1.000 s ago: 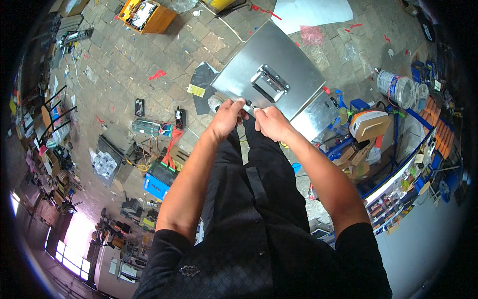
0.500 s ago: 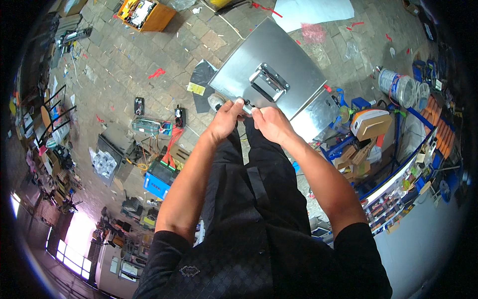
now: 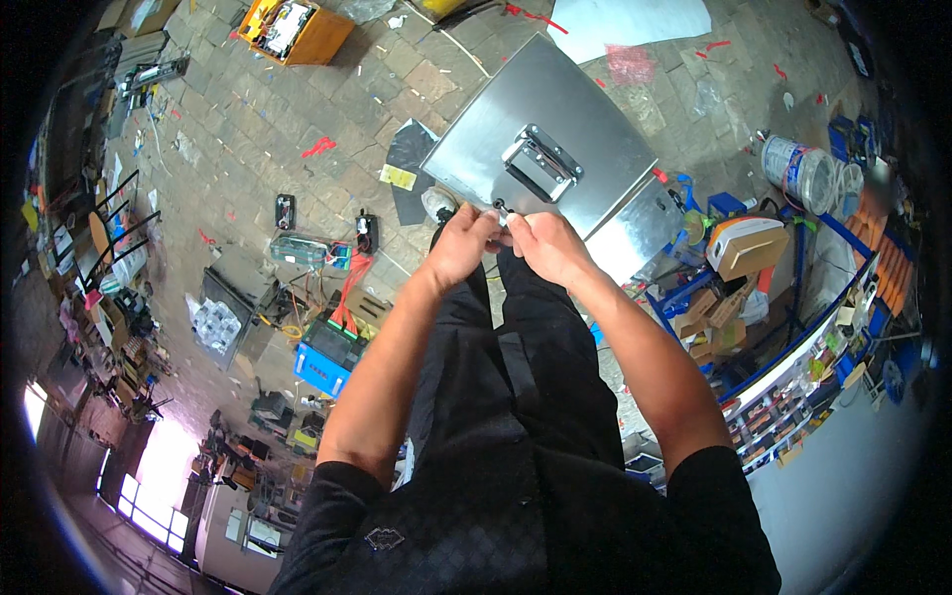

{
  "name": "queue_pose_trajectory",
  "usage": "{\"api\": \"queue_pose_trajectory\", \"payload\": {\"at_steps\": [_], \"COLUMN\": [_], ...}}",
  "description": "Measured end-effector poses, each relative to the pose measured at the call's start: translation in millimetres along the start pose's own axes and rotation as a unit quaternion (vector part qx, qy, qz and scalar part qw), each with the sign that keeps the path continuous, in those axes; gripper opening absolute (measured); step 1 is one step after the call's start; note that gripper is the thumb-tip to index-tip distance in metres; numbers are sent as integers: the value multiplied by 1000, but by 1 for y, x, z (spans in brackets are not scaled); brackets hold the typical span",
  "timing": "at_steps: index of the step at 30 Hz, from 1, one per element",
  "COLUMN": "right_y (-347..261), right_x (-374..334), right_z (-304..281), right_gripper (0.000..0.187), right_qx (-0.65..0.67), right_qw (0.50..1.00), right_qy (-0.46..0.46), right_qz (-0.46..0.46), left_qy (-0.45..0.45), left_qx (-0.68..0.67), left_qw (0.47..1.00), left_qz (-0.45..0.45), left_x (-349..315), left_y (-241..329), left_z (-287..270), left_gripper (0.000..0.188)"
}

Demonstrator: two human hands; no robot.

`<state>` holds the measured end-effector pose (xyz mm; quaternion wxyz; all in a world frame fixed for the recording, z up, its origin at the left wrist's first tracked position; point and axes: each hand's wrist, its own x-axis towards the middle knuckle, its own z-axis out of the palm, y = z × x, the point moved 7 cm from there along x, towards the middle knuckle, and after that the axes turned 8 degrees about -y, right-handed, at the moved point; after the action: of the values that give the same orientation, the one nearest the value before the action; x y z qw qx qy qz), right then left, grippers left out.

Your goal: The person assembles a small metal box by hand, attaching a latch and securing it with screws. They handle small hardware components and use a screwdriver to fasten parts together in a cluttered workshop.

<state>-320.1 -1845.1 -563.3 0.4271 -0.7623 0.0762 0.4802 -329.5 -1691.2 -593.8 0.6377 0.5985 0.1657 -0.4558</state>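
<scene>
A silver sheet-metal box (image 3: 585,99) stands before me, with a metal-framed black carrying handle (image 3: 540,164) on its top. At the box's near edge, both hands meet with fingers closed. My left hand (image 3: 464,246) pinches at a small piece hidden mostly by the fingers. Close beside it, my right hand (image 3: 545,243) is curled with its thumb toward the same spot. A small dark round part (image 3: 500,204) shows just beyond the fingertips. What exactly the fingers hold is too small to make out.
On the paved floor at left lie a blue crate (image 3: 322,362), a clear bottle-like container (image 3: 297,250) and red straps (image 3: 359,278). A transparent tub (image 3: 798,174), a white-orange device (image 3: 744,243) and blue racking (image 3: 793,347) stand at right. An orange cabinet (image 3: 322,38) is at the far left.
My hands have shifted slightly nearer to me and closer together. The silvery piece visible between them before is now mostly covered, and the dark round part shows beyond the fingers.
</scene>
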Motion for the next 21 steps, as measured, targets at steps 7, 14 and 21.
{"api": "queue_pose_trajectory", "payload": {"at_steps": [7,14,21], "right_y": [4,0,0], "right_x": [5,6,-8], "right_z": [3,1,-9], "right_gripper": [52,55,56], "right_qx": [16,25,-74], "right_qw": [1000,999,994], "right_qy": [-9,-33,75], "right_qz": [-21,-15,28], "left_qy": [213,56,75], "left_qx": [437,483,449], "left_qw": [865,860,881], "left_qz": [123,152,133], "left_x": [-44,-11,-7], "left_y": [94,107,98], "left_z": [6,3,5], "left_gripper": [25,27,29]}}
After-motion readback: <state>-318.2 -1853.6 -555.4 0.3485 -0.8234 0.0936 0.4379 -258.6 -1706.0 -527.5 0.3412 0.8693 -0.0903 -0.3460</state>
